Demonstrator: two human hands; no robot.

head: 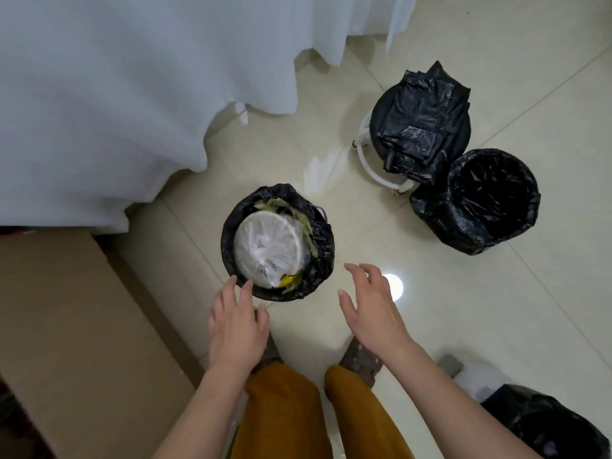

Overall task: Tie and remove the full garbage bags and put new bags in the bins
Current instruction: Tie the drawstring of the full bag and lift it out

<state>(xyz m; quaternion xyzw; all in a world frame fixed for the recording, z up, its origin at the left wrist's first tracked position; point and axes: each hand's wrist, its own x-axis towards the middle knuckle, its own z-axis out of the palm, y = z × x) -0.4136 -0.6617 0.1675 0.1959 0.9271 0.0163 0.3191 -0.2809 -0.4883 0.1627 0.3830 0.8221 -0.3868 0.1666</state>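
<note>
The full bin [277,242] stands on the tiled floor [381,226] just ahead of my feet, lined with a black garbage bag [323,240] folded over its rim. It is packed to the top: a clear plastic lid or wrapper [267,248] covers most of the opening, with green leafy scraps around it and something yellow at the near edge.

My left hand [235,323] is spread loose, fingers straight, the fingertips at the near rim of the bag; whether they actually touch it I cannot tell. My right hand [369,306] is also unclenched and holds nothing, hovering over the floor just right of the bin.

Further off, an empty bin with a fresh black liner [477,202] sits beside a stool carrying folded black bags [419,127]. Another black bag [543,425] is cut off at the lower right corner.
</note>
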